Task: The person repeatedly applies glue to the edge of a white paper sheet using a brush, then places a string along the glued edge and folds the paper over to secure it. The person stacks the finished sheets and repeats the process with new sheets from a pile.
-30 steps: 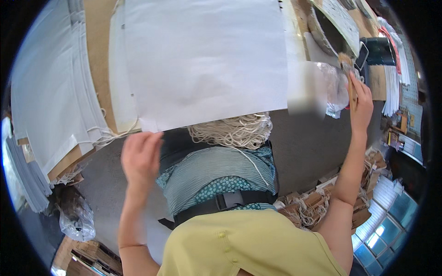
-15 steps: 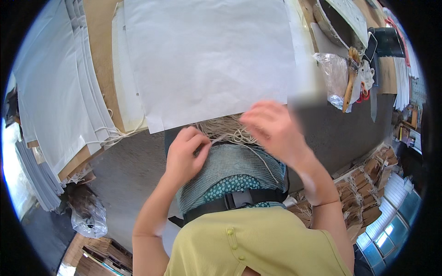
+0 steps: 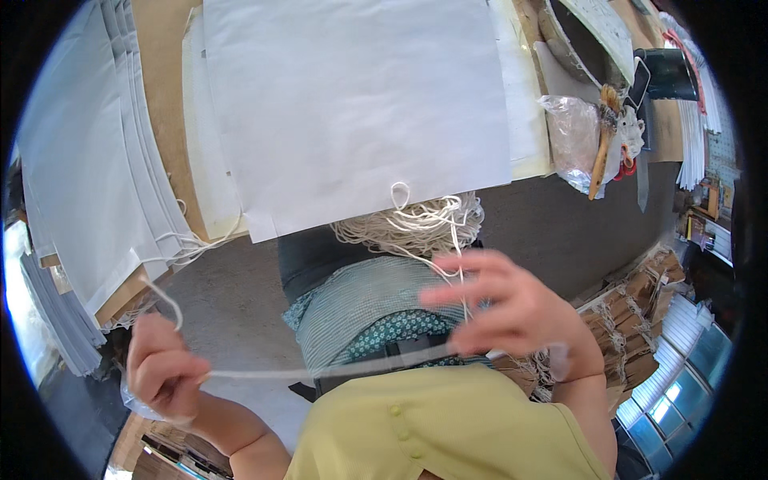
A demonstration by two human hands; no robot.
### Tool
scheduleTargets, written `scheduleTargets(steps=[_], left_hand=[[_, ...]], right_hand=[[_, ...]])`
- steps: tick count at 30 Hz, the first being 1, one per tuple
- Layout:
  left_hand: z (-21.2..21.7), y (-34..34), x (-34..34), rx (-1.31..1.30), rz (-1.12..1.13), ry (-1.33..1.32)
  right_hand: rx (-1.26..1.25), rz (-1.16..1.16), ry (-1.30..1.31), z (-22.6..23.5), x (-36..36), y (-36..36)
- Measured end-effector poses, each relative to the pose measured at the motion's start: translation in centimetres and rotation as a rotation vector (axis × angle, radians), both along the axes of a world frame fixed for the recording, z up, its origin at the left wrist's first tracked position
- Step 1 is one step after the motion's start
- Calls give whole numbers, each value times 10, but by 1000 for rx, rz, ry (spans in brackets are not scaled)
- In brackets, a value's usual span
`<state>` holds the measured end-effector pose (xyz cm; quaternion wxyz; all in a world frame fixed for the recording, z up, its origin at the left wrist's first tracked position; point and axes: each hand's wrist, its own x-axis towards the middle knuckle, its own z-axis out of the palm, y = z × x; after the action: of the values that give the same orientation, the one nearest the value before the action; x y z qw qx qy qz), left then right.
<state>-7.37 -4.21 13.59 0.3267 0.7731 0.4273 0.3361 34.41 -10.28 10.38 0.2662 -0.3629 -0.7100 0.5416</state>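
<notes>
A white cord [image 3: 320, 373] runs taut between both hands, over my lap. My left hand [image 3: 160, 366] pinches one end at the lower left, with a short tail curling up above the fist. My right hand [image 3: 504, 308] grips the cord at the right, fingers spread, and a strand rises from it to a pile of white cords [image 3: 416, 222] on my lap at the table edge. One cord end loops up onto a large white paper sheet [image 3: 352, 104] lying on the table.
Stacked white paper bags [image 3: 88, 176] fan out at the left. At the right of the table sit a clear plastic bag [image 3: 570, 136], a wooden-handled brush [image 3: 602, 144] and a dark tray [image 3: 584, 48]. Brown paper bags [image 3: 640, 312] are piled on the floor at the right.
My hands left the cord pile and drew apart, the left down to the lower left and the right to the right. A single cord is now stretched between them.
</notes>
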Motion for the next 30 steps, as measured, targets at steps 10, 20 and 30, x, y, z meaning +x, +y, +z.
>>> scheduleTargets(steps=[10,20,30], left_hand=[[-52,30,-18,63,324,292],[-116,30,53,226,237,702],[-136,28,87,48,70,489]], right_hand=[[-166,-1082,-301,-15,110,4],[600,-651,-921,-84,65,25],[615,-405,-853,-85,59,29]])
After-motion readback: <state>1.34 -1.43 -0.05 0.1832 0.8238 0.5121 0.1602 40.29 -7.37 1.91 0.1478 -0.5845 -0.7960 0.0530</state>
